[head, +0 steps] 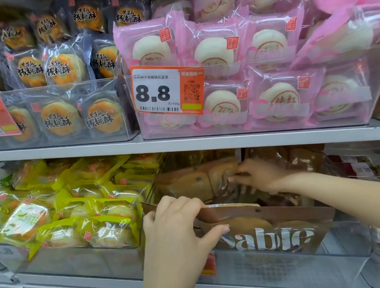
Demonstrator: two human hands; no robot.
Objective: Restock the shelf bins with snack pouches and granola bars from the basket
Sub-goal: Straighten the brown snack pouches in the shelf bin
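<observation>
A brown snack pouch with large white letters stands upright at the front of a clear bin on the lower shelf. My left hand pinches its top left corner, thumb on the front. Deeper in the same bin my right hand holds a clear brown packet of cakes by its edge, the fingers curled onto it. No basket is in view.
To the left stands a bin of yellow-green pouches. The upper shelf hangs just over my hands, carrying bins of dark walnut-cake packs and pink bun packs, each with an orange 8.8 price tag. More packets lie at the right.
</observation>
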